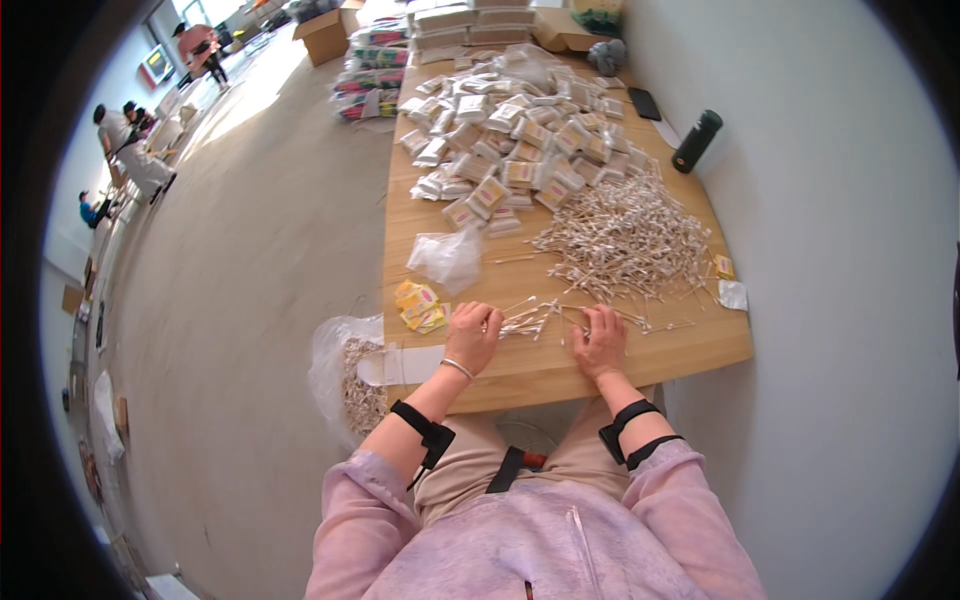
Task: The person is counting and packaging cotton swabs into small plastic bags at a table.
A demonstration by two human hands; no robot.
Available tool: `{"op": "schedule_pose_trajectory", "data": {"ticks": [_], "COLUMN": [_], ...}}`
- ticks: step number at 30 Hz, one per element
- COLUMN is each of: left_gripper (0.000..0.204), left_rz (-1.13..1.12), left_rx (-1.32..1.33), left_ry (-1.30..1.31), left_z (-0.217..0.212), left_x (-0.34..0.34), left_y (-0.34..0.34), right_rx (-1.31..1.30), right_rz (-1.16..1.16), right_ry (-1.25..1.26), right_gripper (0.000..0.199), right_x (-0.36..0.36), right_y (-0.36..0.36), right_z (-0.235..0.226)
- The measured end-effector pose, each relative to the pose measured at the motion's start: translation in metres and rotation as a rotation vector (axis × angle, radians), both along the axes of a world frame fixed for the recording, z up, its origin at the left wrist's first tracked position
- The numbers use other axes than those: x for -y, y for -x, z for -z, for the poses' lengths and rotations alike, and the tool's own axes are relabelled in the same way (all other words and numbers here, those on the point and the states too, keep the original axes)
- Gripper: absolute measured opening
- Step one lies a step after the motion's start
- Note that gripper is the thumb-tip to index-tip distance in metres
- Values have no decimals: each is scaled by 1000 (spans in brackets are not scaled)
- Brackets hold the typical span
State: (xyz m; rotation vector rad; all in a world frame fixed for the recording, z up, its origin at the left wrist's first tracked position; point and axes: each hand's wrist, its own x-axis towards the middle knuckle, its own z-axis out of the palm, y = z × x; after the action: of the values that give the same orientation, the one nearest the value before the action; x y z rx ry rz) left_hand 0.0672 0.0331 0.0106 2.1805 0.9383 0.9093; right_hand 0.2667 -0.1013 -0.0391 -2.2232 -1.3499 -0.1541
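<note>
Near the table's front edge, my left hand [473,335] is closed on a few cotton swabs whose sticks poke out to its right. A small loose group of cotton swabs [522,322] lies on the wood between my hands. My right hand [600,340] has its fingers bent down, pinching at swabs by its fingertips; the exact grip is partly hidden. Beyond it rises a big heap of loose cotton swabs [630,240]. Yellow printed cards [422,306] lie in a small pile just left of my left hand.
Packed swab bags [510,125] cover the table's far part. A crumpled clear bag [446,258] lies mid-left, a white strip [410,365] at the front-left edge. A swab-filled plastic bag [350,375] hangs beside it. A dark bottle [697,141] and phone [644,103] are by the wall.
</note>
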Motion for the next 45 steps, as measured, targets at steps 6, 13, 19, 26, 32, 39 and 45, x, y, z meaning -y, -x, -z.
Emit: {"op": "schedule_pose_trajectory", "data": {"ticks": [6, 13, 19, 26, 32, 39, 45], "left_gripper": [21, 27, 25, 24, 27, 24, 18], "left_rz": [-69, -61, 37, 102, -1, 140, 81], "left_rx": [68, 417, 637, 639, 632, 557, 632], "left_ry": [45, 594, 973, 986, 675, 681, 740], "left_z": [-15, -21, -25, -25, -59, -73, -69], "left_x": [-11, 1, 19, 36, 22, 12, 12], "left_y": [56, 53, 35, 31, 31, 31, 33], "right_rx": [-9, -11, -732, -1180, -1061, -1075, -1131], "right_rz": [-18, -101, -415, -425, -437, -530, -552], "right_ry": [-16, -80, -192, -238, -157, -162, -136], "right_gripper": [32, 18, 15, 12, 13, 12, 11], "right_x": [2, 0, -46, -56, -51, -47, -44], "right_y": [0, 9, 71, 100, 101, 107, 110], "right_z": [-8, -30, -100, -115, -119, -127, -140]}}
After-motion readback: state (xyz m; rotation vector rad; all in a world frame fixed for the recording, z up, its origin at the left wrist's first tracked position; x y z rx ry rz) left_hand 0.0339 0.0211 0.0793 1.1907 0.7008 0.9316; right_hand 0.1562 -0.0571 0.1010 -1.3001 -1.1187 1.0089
